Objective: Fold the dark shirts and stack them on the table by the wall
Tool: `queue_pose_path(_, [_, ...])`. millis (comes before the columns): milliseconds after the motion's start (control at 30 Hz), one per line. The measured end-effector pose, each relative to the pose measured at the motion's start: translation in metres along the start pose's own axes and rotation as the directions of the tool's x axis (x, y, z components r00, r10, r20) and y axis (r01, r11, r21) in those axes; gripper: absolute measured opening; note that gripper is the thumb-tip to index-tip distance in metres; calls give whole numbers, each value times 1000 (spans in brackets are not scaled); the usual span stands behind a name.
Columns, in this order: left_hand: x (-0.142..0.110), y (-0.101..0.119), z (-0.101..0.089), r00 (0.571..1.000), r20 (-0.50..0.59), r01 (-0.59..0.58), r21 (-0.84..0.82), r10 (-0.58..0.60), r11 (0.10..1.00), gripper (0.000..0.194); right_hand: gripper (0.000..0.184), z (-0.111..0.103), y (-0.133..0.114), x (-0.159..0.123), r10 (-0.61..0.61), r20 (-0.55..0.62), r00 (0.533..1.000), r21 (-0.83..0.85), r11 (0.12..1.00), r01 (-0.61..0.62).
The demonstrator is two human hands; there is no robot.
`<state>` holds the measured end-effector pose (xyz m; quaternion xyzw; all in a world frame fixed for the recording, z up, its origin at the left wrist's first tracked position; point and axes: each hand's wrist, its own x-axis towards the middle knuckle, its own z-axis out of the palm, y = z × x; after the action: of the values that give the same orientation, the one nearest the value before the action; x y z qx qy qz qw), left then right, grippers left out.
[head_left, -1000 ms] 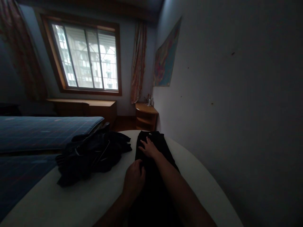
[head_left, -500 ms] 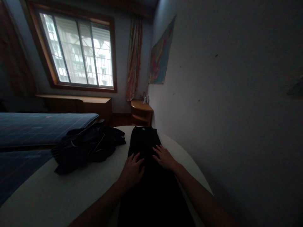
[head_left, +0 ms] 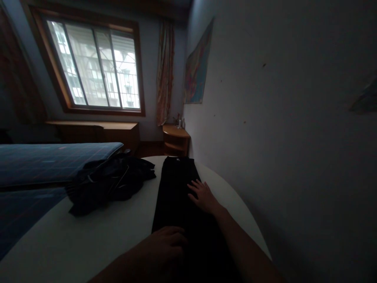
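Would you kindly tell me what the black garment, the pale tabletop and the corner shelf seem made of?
Black garment: matte fabric, lying flat without shine; weave too dark to tell.
Pale tabletop: perhaps laminate, evenly coloured, no visible grain.
Corner shelf: probably varnished wood, warm brown with slight sheen.

Two grips (head_left: 204, 197) (head_left: 167, 245), one black garment (head_left: 176, 184), one clothing heap (head_left: 107, 182) (and one table (head_left: 120, 226)).
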<state>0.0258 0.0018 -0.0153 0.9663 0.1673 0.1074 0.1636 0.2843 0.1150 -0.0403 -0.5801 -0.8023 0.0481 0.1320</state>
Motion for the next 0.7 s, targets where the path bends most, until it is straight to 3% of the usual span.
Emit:
queue_pose_path(100, [-2, -1, 18, 986, -69, -147, 55, 150, 988, 5, 48, -3, -2, -3, -40, 4, 999, 11, 999, 40])
queue_pose_path(267, [0, -3, 45, 940, -128, -281, 235, 316, 931, 10, 46, -7, -7, -10, -103, 18, 994, 41, 994, 103])
queue_pose_path(400, [0, -5, 56, 933, -185, -265, 228, 309, 937, 7, 47, -9, -12, -13, -150, 39, 988, 73, 986, 147])
queue_pose_path(533, [2, -6, 67, 952, -97, -265, 217, 291, 939, 9, 43, -9, -15, -13, -168, 65, 984, 84, 983, 163])
queue_pose_path(700, [6, -10, 80, 982, -13, -186, -34, 186, 982, 19, 39, -9, -17, -13, -186, 79, 979, 84, 980, 179])
